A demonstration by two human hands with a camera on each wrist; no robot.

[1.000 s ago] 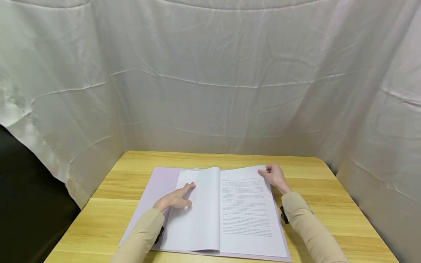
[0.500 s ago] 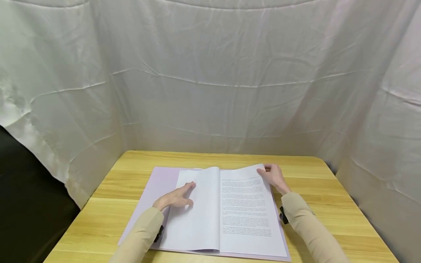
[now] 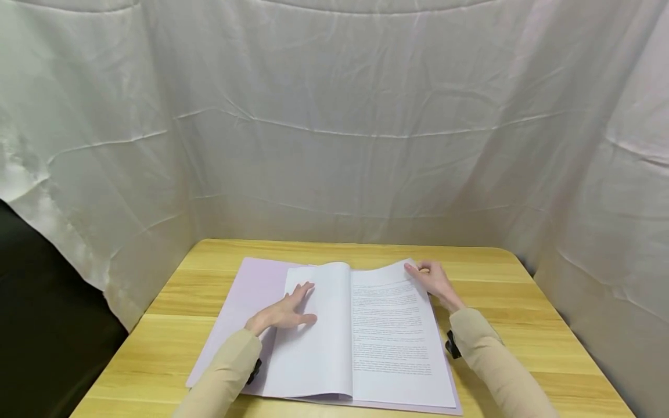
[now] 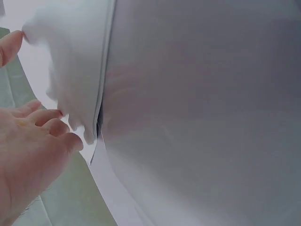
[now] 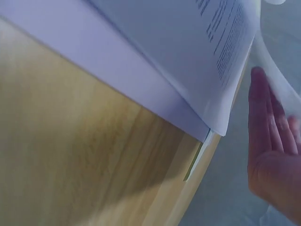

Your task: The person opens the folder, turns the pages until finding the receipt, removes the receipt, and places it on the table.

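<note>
On a wood-grain table [image 3: 136, 348] backed by pale cloth [image 3: 340, 128], a lilac folder [image 3: 235, 307] lies spread at the near middle, the left hand [image 3: 282, 312] resting with splayed fingers on its unprinted left sheet [image 3: 326, 348], while the right hand [image 3: 436, 284] pinches the raised top right corner of the printed right sheet [image 3: 389, 331].

Creased pale curtains [image 3: 334, 174] on three sides of a wood-grain table [image 3: 522, 313]

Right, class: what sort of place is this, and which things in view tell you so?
Perhaps a makeshift curtained booth for desk work or recording. Pale, creased cloth hangs behind and on both sides of a wood-grain table, and printed pages are open over a lilac cover.
</note>
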